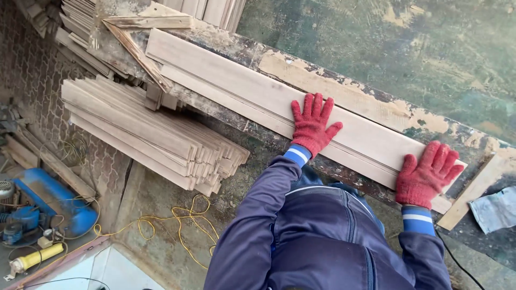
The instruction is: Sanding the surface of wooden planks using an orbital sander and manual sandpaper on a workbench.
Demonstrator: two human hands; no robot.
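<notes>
Both red-gloved hands press flat on a long pale wooden board lying along the worn green surface's edge.

The left hand and right hand, fingers spread and gripping nothing, pin the pale wooden board against the chipped green surface, probably to steady it. A stack of similar wooden slats lies at nine o'clock; no labels show.

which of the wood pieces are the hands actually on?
The long pale board lying along the bench edge: both the left hand and right hand press flat on it. The stacked slats lie untouched below.
</notes>
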